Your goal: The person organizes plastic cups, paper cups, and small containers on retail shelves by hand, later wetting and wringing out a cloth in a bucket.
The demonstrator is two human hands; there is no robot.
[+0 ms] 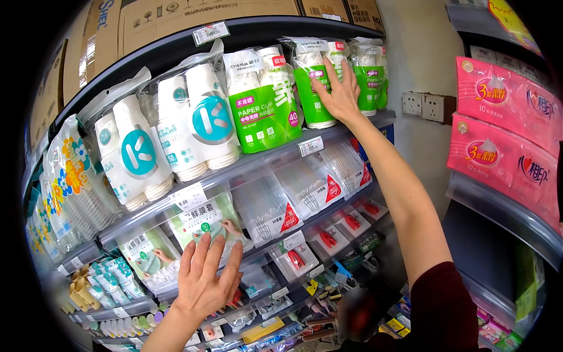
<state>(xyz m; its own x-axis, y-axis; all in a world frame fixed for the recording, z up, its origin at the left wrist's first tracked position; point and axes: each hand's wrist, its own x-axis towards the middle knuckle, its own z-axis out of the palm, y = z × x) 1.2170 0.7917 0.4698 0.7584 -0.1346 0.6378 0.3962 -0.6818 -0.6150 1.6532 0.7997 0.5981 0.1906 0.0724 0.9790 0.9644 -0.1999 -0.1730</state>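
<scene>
My right hand (342, 94) reaches up to the top shelf and lies against the front of a green-and-white plastic pack of paper cups (314, 97). Its fingers are spread over the pack, which stands upright on the shelf. A similar paper cup pack (264, 105) stands to its left, and another (368, 79) to its right. Lower down, my left hand (209, 277) is held with fingers apart and nothing in it. It is in front of a green-and-white packet of cling film covers (204, 215); whether the fingertips touch the packet I cannot tell.
White cup packs with blue circles (138, 154) and flowered clear cup packs (81, 185) line the upper shelf leftward. Bagged straws (266, 211) and red items on cards (295, 259) fill shelves below. Cardboard boxes (198, 17) sit above. Pink tissue packs (497, 149) and wall sockets (424, 105) are right.
</scene>
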